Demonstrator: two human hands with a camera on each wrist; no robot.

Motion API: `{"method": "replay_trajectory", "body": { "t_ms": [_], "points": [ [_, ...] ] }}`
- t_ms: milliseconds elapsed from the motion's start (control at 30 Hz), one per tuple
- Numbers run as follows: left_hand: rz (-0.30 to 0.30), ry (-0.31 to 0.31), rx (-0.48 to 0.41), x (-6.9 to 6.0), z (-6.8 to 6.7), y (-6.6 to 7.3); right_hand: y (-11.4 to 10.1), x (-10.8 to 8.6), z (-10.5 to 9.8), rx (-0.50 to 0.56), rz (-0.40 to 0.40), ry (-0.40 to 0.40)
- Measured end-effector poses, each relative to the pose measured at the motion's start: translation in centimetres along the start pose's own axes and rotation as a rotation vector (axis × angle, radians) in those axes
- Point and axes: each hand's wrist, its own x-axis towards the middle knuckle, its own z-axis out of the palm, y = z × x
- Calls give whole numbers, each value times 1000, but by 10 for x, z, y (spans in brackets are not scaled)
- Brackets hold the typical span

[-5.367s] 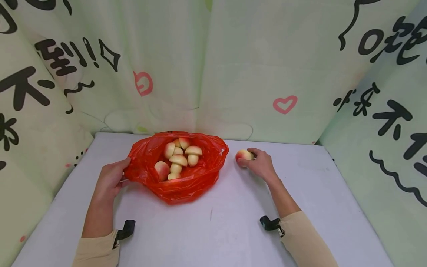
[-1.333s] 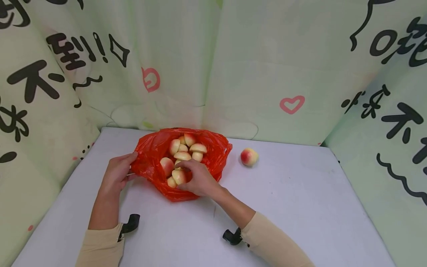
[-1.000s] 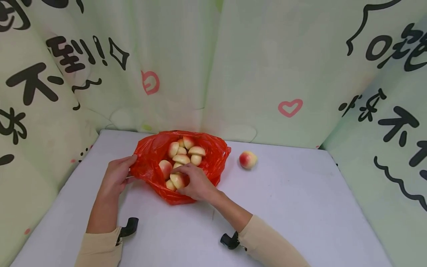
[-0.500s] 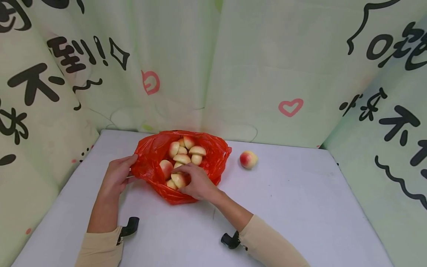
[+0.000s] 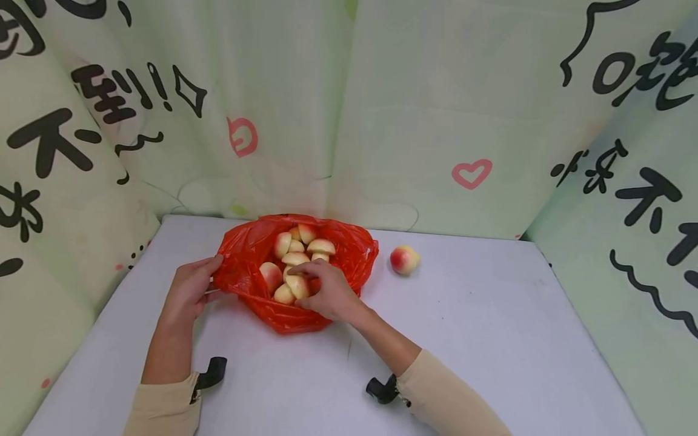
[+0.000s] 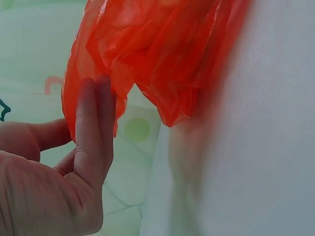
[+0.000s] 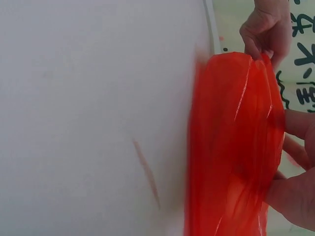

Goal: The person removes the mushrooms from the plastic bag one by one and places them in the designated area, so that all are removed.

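Red plastic bag (image 5: 289, 319), crinkled, smooth round-capped mushrooms (image 5: 322, 247) inside

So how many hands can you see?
2. The left hand holds the left edge of the red bag; the right hand is at the bag's opening, its fingers around a mushroom.

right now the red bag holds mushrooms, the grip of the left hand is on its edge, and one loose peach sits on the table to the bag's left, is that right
Wrong side: in the head view the loose peach sits on the table to the right of the red bag. The mushrooms inside and the grip of the left hand are as you say.
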Motion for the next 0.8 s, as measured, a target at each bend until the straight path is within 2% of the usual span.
{"method": "replay_trajectory", "body": {
  "t_ms": [467,800],
  "points": [
    [1,-17,0,-3,-2,-1,2,-7,-33,89,-11,146],
    [-12,-8,-3,-2,-2,1,10,-18,-59,149,56,198]
  ]
}}
